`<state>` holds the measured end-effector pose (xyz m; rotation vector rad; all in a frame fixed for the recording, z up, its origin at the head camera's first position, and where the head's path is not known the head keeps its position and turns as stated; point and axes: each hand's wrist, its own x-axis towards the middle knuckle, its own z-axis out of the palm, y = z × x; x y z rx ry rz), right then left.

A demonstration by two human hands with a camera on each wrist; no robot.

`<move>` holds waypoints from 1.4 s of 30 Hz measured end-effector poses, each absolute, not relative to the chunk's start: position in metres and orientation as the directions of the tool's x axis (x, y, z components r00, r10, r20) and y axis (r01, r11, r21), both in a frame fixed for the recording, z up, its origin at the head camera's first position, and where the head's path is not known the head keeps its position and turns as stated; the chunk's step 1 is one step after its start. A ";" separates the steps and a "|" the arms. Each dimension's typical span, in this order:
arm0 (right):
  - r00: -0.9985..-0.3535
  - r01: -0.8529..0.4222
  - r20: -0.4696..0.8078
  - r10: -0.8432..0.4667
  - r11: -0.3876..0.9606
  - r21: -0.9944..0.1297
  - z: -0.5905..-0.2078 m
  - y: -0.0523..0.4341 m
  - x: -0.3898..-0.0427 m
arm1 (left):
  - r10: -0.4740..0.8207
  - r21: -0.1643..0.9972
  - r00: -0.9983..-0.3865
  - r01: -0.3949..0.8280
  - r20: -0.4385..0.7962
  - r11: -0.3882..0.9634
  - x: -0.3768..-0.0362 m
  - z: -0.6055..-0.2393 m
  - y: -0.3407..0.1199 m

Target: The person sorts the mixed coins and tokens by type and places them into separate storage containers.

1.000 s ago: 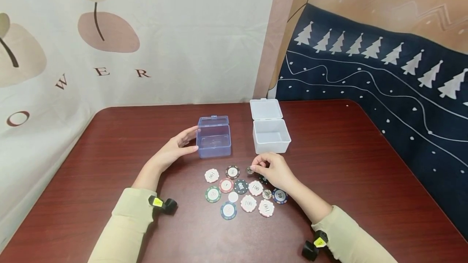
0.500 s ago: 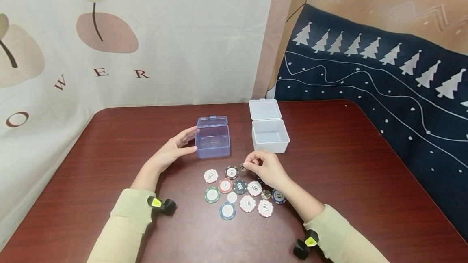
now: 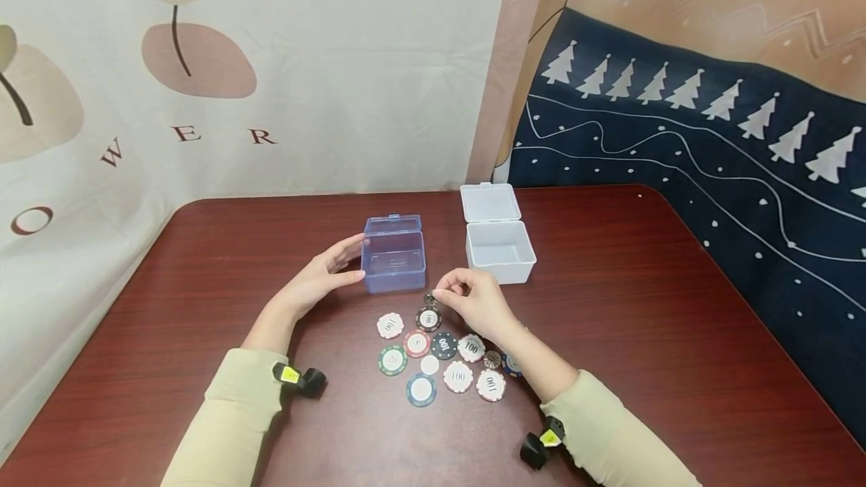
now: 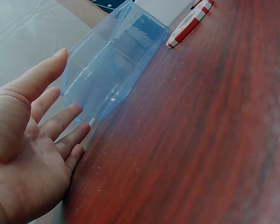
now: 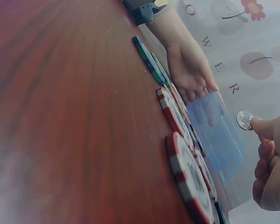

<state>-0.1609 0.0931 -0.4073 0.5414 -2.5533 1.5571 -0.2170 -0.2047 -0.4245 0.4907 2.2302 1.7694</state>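
My right hand (image 3: 476,307) pinches a silver coin (image 5: 244,120) between thumb and fingertips, above the table just in front of the clear blue box (image 3: 395,282). That box stands with its lid up and nothing visible inside. My left hand (image 3: 314,282) is at its left side, fingers fairly straight and thumb by the front corner; the left wrist view shows the fingertips at the box wall. Below the hands lie several poker chips, among them a black-edged chip (image 3: 428,319), a red chip (image 3: 416,343) and a green chip (image 3: 392,360).
A white box (image 3: 512,274), lid up, stands right of the blue one. Another coin (image 3: 492,360) and a small white disc (image 3: 429,364) lie among the chips. My right forearm partly covers a blue chip (image 3: 512,365). Fabric hangs behind the table.
My right hand has carried the coin leftward and slightly away from me, from in front of the white box toward the blue box. My left hand has stayed at the blue box.
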 end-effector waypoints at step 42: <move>-0.951 -0.303 0.302 -0.063 0.365 -0.880 -0.389 0.038 -0.214 | 0.405 0.973 -0.914 0.083 -0.012 0.216 -0.216 -0.423 -0.204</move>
